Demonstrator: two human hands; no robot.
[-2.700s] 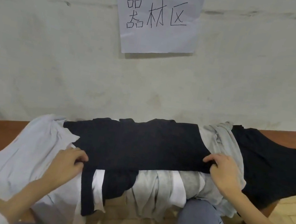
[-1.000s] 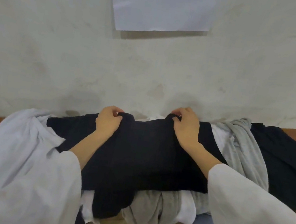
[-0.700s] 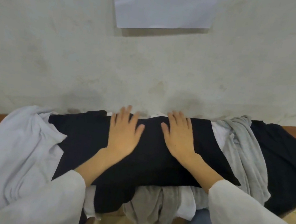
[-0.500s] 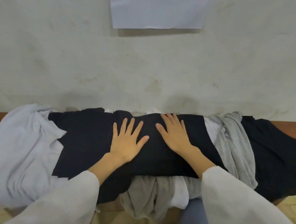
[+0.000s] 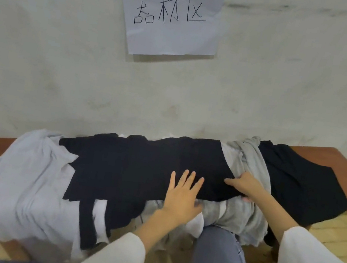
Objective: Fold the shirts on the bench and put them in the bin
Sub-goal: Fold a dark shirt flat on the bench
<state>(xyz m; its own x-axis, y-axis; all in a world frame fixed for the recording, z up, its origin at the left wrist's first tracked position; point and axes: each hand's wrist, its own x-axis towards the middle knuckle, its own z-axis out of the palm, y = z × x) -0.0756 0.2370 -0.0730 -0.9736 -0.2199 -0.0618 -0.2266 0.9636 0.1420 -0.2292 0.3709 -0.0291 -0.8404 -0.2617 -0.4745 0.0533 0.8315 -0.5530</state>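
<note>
Left grip (image 5: pixel 183 197) is pressing flat with straight fingers on the black shirt (image 5: pixel 135 166) lying across the pile of shirts (image 5: pixel 26 177) on the desk (image 5: pixel 326 159), while right grip (image 5: pixel 244 186) is pinching its right edge, probably the best hold on such light, limp, slippy cloth.

Bare equipment room: scuffed white wall (image 5: pixel 44 55) with handwritten paper sign (image 5: pixel 169 16) above the left hand (image 5: pixel 183 197), wooden bench (image 5: pixel 322 156) beneath.

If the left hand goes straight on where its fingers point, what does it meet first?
The left hand would slide across the dark shirt it lies on, then probably reach the wall; depth there is unclear.
</note>
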